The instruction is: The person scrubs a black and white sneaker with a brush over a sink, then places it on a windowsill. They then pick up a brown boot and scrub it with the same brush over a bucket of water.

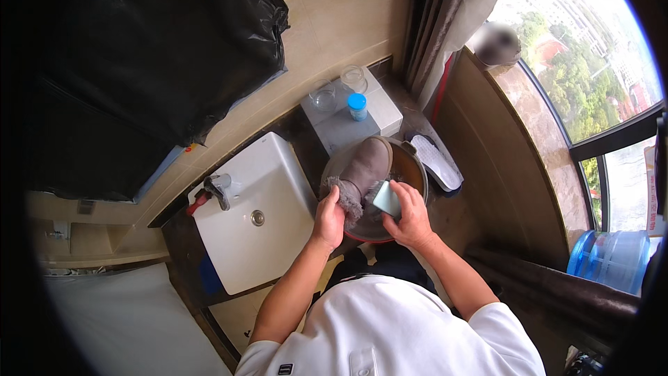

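Observation:
My left hand grips the fluffy cuff of a grey-brown suede boot, which is held over a round basin. In my right hand is a pale green scrubbing brush, its bristles turned towards the boot's shaft. Whether the bristles touch the boot is hard to tell. Brownish liquid shows in the basin beside the boot's sole.
A white sink with a faucet lies left of the basin. Behind stand a box, glass jars and a blue-lidded container. Insoles lie at right; another shoe rests on the windowsill.

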Demonstrator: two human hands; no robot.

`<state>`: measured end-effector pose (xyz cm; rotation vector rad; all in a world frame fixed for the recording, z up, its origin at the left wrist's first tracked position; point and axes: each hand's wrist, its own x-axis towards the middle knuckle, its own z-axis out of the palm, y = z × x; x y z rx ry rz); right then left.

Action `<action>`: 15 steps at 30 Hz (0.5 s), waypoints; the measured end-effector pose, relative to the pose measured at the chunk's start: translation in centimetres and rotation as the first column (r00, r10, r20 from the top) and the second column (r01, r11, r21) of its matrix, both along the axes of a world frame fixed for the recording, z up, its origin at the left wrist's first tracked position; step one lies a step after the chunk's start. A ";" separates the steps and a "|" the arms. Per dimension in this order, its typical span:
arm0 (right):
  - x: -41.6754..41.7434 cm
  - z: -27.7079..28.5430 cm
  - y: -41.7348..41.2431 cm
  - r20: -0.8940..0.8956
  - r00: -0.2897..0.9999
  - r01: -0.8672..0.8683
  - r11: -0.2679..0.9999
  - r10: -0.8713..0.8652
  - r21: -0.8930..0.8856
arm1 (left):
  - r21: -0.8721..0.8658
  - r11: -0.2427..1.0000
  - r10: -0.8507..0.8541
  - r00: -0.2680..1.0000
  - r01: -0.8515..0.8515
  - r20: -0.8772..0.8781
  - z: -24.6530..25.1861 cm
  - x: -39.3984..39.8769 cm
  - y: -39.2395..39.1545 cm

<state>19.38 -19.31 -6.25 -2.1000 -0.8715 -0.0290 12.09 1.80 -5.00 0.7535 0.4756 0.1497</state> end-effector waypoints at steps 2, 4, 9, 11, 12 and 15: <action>0.9 0.1 -0.7 -0.020 0.993 0.114 0.991 -0.113 0.069 | 0.087 0.996 -0.034 0.999 0.036 -0.029 0.7 -0.5 0.4; 1.6 1.5 -0.5 -0.119 0.968 0.232 0.966 -0.219 0.112 | 0.135 0.990 -0.038 0.998 0.045 -0.053 3.4 -0.1 0.2; 2.5 0.3 1.9 -0.210 0.935 0.280 0.958 -0.287 -0.060 | 0.322 0.947 0.017 0.997 0.008 -0.074 7.0 -0.2 0.7; 2.5 -1.8 3.0 -0.307 0.899 0.233 0.935 -0.312 -0.267 | 0.341 0.940 0.061 0.995 -0.030 -0.079 7.8 -0.3 1.4; 2.6 -2.6 3.8 -0.355 0.884 0.155 0.907 -0.305 -0.393 | 0.356 0.934 0.067 0.994 -0.030 -0.092 8.3 -0.5 1.9; 2.4 -6.3 5.3 -0.389 0.869 0.083 0.865 -0.305 -0.494 | 0.435 0.900 0.052 0.991 0.007 -0.123 8.4 -1.1 2.8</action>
